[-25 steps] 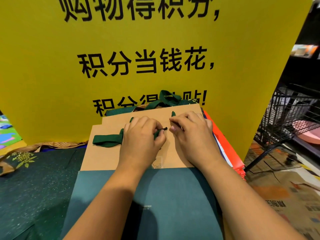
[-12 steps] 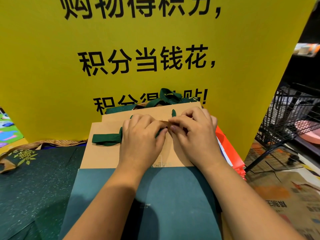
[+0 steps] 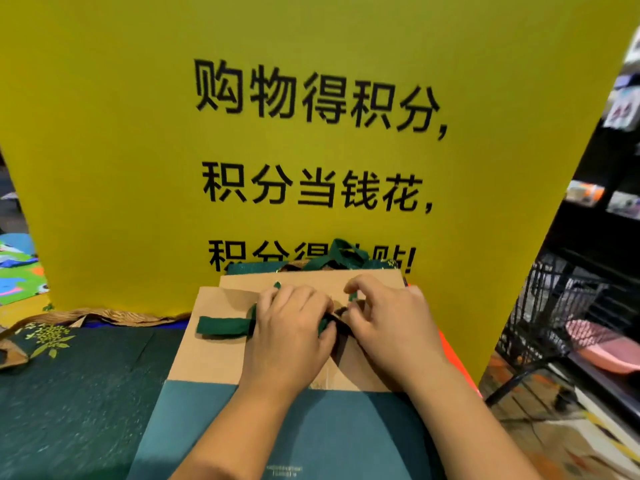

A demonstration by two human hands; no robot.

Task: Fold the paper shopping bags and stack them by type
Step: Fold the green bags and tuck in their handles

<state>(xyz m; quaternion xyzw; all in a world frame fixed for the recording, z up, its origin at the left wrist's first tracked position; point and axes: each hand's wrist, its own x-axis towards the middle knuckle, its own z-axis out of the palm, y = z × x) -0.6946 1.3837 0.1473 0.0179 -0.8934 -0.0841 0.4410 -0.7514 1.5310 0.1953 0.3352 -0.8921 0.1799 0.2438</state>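
Our left hand [image 3: 291, 327] and right hand [image 3: 391, 323] are pinching the ribbon handle [image 3: 223, 325], grips narrow. The bag [image 3: 214, 358] is lying lengthwise toward the far edge of the counter [image 3: 86, 427].

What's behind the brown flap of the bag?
Another dark green bag and its ribbon handles peek out, before the yellow sign. The rest is hidden by the flap.

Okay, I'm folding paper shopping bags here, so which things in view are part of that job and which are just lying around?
Part of the job:
- teal paper bag
- its green ribbon handle, held by left hand and right hand
- bags stacked behind
- orange bag
- leaf-print dark green bag

Lying about:
- yellow sign
- wire basket
- pink item
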